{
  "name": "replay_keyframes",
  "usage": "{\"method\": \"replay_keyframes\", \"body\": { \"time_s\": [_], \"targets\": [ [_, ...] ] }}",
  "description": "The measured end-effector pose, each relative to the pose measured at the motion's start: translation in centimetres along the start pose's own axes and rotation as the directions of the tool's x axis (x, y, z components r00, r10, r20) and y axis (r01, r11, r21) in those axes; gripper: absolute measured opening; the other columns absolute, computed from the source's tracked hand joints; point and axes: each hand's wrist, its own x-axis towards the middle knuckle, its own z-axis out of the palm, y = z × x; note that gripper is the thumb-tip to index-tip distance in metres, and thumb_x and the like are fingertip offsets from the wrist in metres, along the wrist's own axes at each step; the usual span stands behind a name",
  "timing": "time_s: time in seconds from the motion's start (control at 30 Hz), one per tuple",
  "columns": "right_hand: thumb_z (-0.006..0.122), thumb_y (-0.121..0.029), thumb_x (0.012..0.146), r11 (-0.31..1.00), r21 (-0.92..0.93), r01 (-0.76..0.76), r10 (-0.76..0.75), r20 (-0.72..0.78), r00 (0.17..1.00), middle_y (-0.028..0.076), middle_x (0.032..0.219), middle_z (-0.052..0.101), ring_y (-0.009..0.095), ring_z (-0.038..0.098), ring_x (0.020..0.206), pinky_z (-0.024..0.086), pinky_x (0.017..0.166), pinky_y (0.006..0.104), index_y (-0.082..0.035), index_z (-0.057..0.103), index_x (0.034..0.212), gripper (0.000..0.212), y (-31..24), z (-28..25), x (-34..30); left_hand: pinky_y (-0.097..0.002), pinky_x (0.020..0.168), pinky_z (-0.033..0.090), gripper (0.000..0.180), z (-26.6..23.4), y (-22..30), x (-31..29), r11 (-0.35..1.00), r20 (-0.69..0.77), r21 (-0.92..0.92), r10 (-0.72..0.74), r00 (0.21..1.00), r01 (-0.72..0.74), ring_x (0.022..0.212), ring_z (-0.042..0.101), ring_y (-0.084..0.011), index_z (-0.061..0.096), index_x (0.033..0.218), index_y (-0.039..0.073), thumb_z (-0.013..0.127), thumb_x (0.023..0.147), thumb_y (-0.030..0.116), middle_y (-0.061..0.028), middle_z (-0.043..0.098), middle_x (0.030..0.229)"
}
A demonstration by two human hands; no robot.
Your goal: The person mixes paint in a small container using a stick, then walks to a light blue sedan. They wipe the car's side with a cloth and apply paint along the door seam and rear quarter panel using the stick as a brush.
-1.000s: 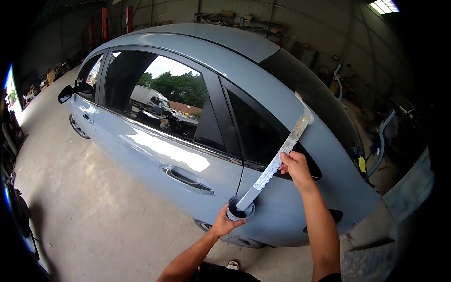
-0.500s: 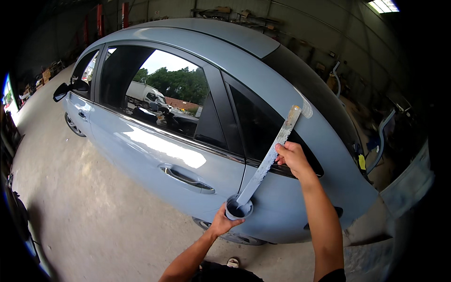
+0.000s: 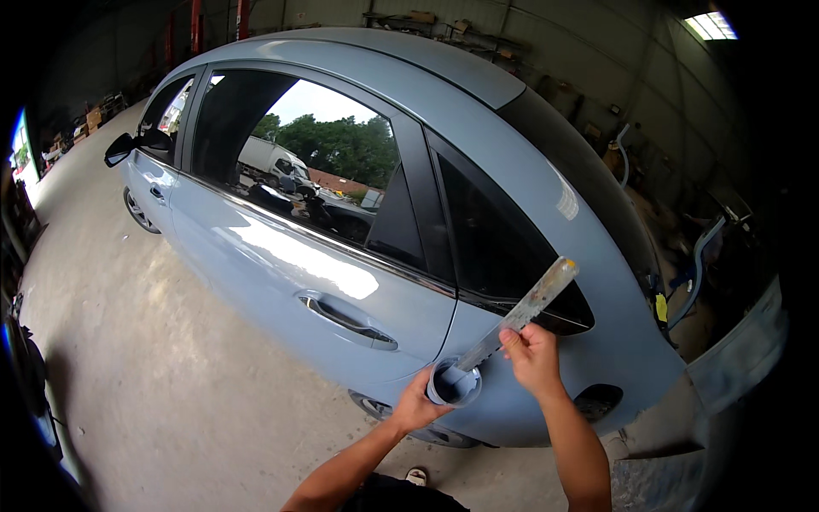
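My left hand (image 3: 415, 404) is wrapped around a small plastic cup (image 3: 473, 388) of bluish-grey paint, its open mouth facing me. A long, flat paint-stirring stick (image 3: 546, 288), smeared with dried paint and yellowish at its upper tip, stands slanted in the cup. Its lower end is inside the cup, where the paint hides the tip. My right hand (image 3: 536, 363) pinches the stick around its middle, between thumb and fingers, a short way above the cup. Both hands are beside the rear side of a light blue-grey car (image 3: 495, 418), below its rear quarter window.
The car's rear door handle (image 3: 348, 324) is left of the cup. Concrete floor (image 3: 196, 384) stretches along the car's side. A grey-blue panel (image 3: 738, 341) lies at the right, near a curved trim strip (image 3: 701, 264). Shelves (image 3: 461, 38) line the back wall.
My right hand has come down with the stick, which now reaches lower and leans further right. The cup and my left hand appear slightly further right. The view has shifted a little.
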Motion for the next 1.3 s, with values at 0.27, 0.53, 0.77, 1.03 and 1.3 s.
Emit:
{"method": "replay_keyframes", "body": {
  "time_s": [0.27,0.53,0.77,1.03,1.3],
  "targets": [
    [0.063,-0.019,0.091,0.989,0.111,-0.096,0.112,-0.152,0.982,0.001,0.07,0.061,0.006,0.054,0.058,0.045,0.051,0.0215,0.001,0.065,0.086,0.02,1.8,0.1,-1.6,-0.0349,0.1,0.041,0.082,1.4,0.8,-0.2,0.998,0.013,0.036,-0.053,0.999,0.053,0.117,0.053,-0.028,0.043,0.134,0.004,0.083,0.062,0.011,-0.0152,0.054,0.124],
    [0.06,-0.02,0.093,0.921,0.182,-0.344,0.356,-0.039,0.934,0.002,0.068,0.06,0.008,0.056,0.057,0.047,0.05,0.0226,-0.001,0.065,0.086,0.021,4.6,0.4,0.5,-0.0339,0.097,0.042,0.077,1.1,0.8,0.5,0.99,0.002,0.006,-0.143,0.99,0.143,0.112,0.055,-0.0259,0.045,0.13,0.003,0.083,0.065,0.015,-0.0152,0.059,0.118],
    [0.057,-0.018,0.094,0.914,0.206,-0.349,0.361,-0.025,0.932,0.004,0.071,0.062,0.009,0.055,0.059,0.047,0.053,0.0237,-0.001,0.063,0.083,0.022,3.8,-2.1,5.6,-0.0325,0.097,0.043,0.074,-0.7,0.7,-0.2,0.986,-0.016,-0.06,-0.157,0.987,0.156,0.11,0.055,-0.0205,0.047,0.128,0.004,0.085,0.065,0.015,-0.0104,0.059,0.119],
    [0.058,-0.019,0.093,0.942,0.164,-0.292,0.298,-0.009,0.955,0.004,0.067,0.06,0.009,0.055,0.057,0.045,0.052,0.0232,-0.001,0.061,0.08,0.023,1.9,-2.8,8.6,-0.0322,0.096,0.043,0.075,-1.2,-0.8,-0.2,0.984,-0.036,-0.062,-0.168,0.985,0.165,0.109,0.055,-0.0192,0.047,0.128,0.003,0.086,0.064,0.016,-0.0099,0.06,0.117],
    [0.057,-0.019,0.093,0.945,0.134,-0.299,0.296,0.04,0.954,0.005,0.069,0.062,0.009,0.055,0.058,0.045,0.052,0.0231,0.0,0.063,0.082,0.023,1.9,-2.7,9.8,-0.0326,0.099,0.04,0.079,-1.4,-1.6,-0.2,0.984,0.015,-0.086,-0.153,0.988,0.154,0.112,0.052,-0.0178,0.044,0.13,0.003,0.086,0.065,0.015,-0.008,0.058,0.119]
  ]
}}
